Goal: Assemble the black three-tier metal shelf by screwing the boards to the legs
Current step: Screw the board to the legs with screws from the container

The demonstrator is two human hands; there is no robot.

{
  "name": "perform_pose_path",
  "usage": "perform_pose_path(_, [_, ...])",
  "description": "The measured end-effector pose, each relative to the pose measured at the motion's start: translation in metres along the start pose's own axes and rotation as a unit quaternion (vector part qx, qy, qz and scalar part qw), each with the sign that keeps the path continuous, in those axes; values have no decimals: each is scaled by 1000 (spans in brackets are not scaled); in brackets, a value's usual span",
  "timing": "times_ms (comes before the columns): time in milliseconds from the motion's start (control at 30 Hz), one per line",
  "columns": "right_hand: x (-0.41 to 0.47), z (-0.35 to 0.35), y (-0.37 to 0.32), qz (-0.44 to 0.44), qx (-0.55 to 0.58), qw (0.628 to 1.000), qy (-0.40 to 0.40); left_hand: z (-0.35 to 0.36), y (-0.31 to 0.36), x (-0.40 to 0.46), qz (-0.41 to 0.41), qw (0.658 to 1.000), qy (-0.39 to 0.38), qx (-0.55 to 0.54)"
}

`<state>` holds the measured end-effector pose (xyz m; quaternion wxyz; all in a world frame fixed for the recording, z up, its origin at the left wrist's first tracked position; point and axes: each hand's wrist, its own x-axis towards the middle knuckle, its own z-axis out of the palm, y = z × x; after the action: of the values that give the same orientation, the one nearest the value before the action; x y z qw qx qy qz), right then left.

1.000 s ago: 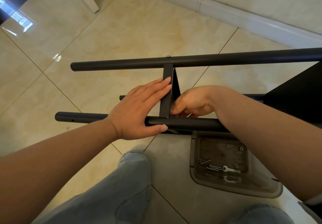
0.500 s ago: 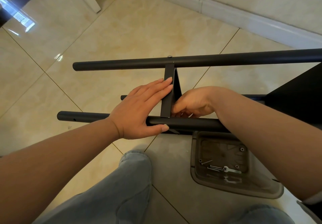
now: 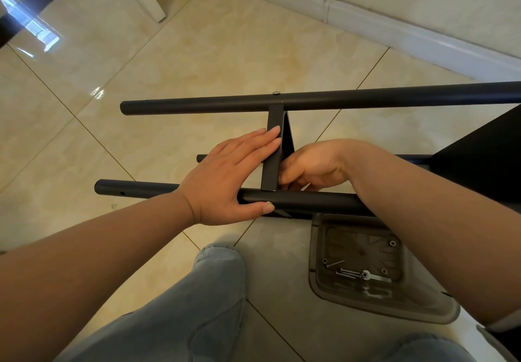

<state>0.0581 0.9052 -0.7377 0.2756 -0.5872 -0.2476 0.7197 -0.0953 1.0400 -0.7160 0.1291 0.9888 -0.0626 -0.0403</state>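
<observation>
Fingers (image 3: pixel 253 143) of the left hand (image 3: pixel 225 175) are lying straight and together, pressing flat against the upright black sheet-metal shelf board (image 3: pixel 272 161), while the thumb is resting along the near black round metal leg tube (image 3: pixel 304 201). That board is standing on edge between the near tube and the far black round metal leg tube (image 3: pixel 366 99), both running left to right across the floor. Just right of the board, the right hand (image 3: pixel 310 164) is curling its fingers down at the board-to-leg joint; what they are clamping I cannot tell. The right hand is nearer the joint. A grey plastic tray (image 3: pixel 315 249) is holding screws. No writing is showing.
</observation>
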Motion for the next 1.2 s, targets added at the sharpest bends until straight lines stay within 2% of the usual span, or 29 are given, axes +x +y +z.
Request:
perform_pose_path(933, [5, -3, 2, 17, -12, 1000, 5, 0, 1, 0, -8, 1000, -8, -3])
perform_pose_path(1200, [3, -2, 2, -5, -7, 1000, -11, -1, 1, 0, -3, 1000, -3, 1])
